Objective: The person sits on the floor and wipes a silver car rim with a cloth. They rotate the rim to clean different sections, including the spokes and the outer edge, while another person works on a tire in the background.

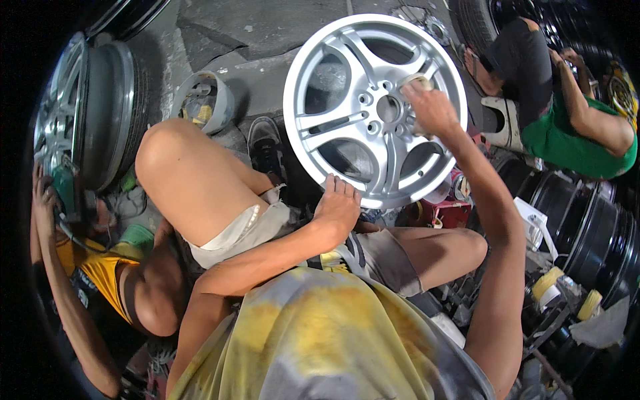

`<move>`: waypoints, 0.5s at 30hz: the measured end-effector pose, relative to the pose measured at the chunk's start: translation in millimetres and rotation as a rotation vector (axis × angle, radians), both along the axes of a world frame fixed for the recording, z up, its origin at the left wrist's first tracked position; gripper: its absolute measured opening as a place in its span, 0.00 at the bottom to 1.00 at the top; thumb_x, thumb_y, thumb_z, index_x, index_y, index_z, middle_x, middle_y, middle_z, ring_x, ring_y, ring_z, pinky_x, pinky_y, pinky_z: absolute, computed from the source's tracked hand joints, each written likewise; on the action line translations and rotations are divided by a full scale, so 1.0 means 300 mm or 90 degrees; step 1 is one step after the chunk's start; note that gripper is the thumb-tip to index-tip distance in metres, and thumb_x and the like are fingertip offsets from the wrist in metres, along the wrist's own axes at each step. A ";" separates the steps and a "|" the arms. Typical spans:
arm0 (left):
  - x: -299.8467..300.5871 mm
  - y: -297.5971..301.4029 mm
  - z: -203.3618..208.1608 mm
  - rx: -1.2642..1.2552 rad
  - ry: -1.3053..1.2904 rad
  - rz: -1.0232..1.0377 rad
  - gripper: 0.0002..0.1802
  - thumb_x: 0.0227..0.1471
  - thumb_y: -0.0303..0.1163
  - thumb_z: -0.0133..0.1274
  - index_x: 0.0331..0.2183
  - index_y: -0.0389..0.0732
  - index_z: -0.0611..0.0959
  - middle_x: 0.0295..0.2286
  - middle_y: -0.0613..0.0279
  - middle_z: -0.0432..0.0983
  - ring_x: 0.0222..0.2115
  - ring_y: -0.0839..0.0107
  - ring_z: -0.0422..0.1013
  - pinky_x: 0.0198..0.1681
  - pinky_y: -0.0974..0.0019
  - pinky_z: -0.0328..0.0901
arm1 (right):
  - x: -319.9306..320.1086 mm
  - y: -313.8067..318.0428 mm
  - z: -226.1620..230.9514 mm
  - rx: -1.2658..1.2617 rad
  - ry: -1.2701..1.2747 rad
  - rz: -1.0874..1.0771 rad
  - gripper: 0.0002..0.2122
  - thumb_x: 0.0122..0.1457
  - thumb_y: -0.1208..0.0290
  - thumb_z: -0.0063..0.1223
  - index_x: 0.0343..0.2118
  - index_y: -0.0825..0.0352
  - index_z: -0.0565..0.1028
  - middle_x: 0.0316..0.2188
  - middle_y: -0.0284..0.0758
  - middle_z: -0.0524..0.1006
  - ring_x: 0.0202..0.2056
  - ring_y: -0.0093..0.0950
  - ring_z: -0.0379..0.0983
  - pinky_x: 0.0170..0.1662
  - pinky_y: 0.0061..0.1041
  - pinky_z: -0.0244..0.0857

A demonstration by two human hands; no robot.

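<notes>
A: Where is the wheel, compared with the hands?

B: The silver alloy wheel stands on its edge in front of the person's knees. The left hand grasps its lower rim, fingers curled over the edge. The right hand is higher, near the hub, and presses a small pale pad on a spoke. It is clenched on this pad.

A: What is around it, from the left?

B: At far left another person holds a green tool against a second wheel. Then comes a pale bucket on the floor, then a dark shoe just beside the silver wheel. At right a third person in a green top sits near dark rims. Nothing covers the wheel's face except the right hand.

A: Which way does it face?

B: Its spoked face is turned toward the person, slightly tilted back.
</notes>
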State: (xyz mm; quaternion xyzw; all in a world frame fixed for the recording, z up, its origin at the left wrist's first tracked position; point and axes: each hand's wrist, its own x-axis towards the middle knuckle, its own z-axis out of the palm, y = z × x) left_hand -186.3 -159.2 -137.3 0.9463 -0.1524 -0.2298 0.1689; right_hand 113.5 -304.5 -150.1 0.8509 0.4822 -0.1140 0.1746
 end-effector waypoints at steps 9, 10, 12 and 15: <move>0.012 0.027 0.085 -0.213 0.088 -0.029 0.30 0.54 0.38 0.59 0.55 0.34 0.75 0.53 0.40 0.67 0.57 0.45 0.63 0.65 0.46 0.52 | -0.264 0.073 -0.022 0.561 0.262 -0.353 0.15 0.58 0.72 0.51 0.48 0.66 0.68 0.38 0.53 0.79 0.39 0.55 0.77 0.44 0.48 0.69; 0.012 0.022 0.088 -0.216 0.081 -0.027 0.30 0.54 0.38 0.59 0.55 0.34 0.75 0.54 0.40 0.66 0.57 0.44 0.62 0.65 0.45 0.52 | -0.285 0.096 -0.032 0.645 0.274 -0.365 0.15 0.58 0.70 0.51 0.47 0.65 0.69 0.36 0.53 0.79 0.38 0.56 0.77 0.43 0.48 0.69; 0.005 0.012 0.094 -0.221 0.066 -0.032 0.30 0.55 0.38 0.59 0.55 0.34 0.75 0.55 0.39 0.65 0.59 0.43 0.60 0.66 0.44 0.52 | -0.285 0.149 -0.040 0.696 0.265 -0.378 0.16 0.58 0.69 0.53 0.48 0.66 0.68 0.37 0.54 0.79 0.40 0.55 0.77 0.45 0.46 0.68; 0.000 0.007 0.074 -0.247 0.056 0.008 0.25 0.55 0.37 0.58 0.52 0.33 0.76 0.52 0.38 0.68 0.56 0.43 0.63 0.65 0.47 0.54 | -0.299 0.254 -0.050 0.709 0.272 -0.418 0.17 0.57 0.69 0.54 0.48 0.66 0.68 0.42 0.53 0.77 0.43 0.53 0.76 0.46 0.46 0.68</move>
